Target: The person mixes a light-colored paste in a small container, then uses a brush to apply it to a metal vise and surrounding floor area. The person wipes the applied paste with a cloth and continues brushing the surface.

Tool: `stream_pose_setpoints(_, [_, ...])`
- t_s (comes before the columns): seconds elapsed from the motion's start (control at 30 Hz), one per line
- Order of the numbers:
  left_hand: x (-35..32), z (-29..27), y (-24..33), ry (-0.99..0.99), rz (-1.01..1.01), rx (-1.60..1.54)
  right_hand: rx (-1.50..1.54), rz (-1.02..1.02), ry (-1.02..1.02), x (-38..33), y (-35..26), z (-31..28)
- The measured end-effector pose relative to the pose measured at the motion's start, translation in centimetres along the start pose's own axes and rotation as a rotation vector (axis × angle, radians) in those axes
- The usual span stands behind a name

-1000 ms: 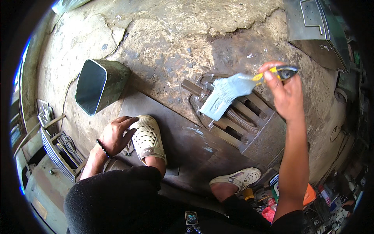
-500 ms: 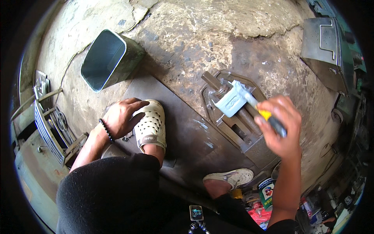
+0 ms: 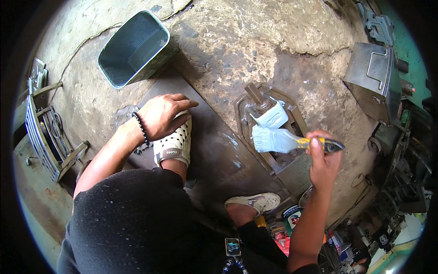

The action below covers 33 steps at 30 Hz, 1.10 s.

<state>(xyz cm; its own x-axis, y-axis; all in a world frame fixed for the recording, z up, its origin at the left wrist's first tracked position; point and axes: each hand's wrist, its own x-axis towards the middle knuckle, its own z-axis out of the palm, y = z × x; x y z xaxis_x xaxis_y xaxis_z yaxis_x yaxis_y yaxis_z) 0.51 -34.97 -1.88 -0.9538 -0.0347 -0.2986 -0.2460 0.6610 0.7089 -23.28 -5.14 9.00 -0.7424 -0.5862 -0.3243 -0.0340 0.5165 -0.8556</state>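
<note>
My right hand [image 3: 325, 160] grips the handle of a wide paintbrush [image 3: 276, 139], its bristles loaded with pale blue paint and pointing left. The brush is in front of a brown metal vise-like frame [image 3: 299, 107] and hides part of it. Just above the bristles sits that frame's pale blue painted block [image 3: 273, 116]; whether the two touch I cannot tell. My left hand [image 3: 162, 116], with a black bead bracelet at the wrist, hangs open over my beige perforated clog [image 3: 173, 142], fingers stretched to the right and holding nothing.
A dark green squarish bin [image 3: 134, 50] is at upper left. Under my feet lies a dark metal plate [image 3: 219, 146] with blue paint smears. A metal box with a handle [image 3: 372, 73] is at right, a slatted metal frame [image 3: 41, 132] at left, and a paint can [image 3: 292, 217] among clutter below.
The brush has come away from the painted block toward me and turned, its bristles now pointing left. My left hand has moved up and right across the clog. The whole view has shifted slightly.
</note>
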Motion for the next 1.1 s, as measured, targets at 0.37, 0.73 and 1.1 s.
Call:
stream_pose_setpoints(0.37, [1.1, 0.8, 0.1, 0.033, 0.06, -0.129, -0.178, -0.128, 0.232, 5.3, -0.3, -1.9])
stream_pose_setpoints(0.73, [-0.6, 7.4, 3.2, -0.105, 0.153, -0.454, -0.16, -0.017, 0.165, 4.0, 0.0, -0.1])
stream_pose_setpoints(1.1, [-0.1, 6.5, 1.8, -0.051, 0.081, -0.42, -0.611, -0.499, 0.074, 0.0, -0.8, 1.7])
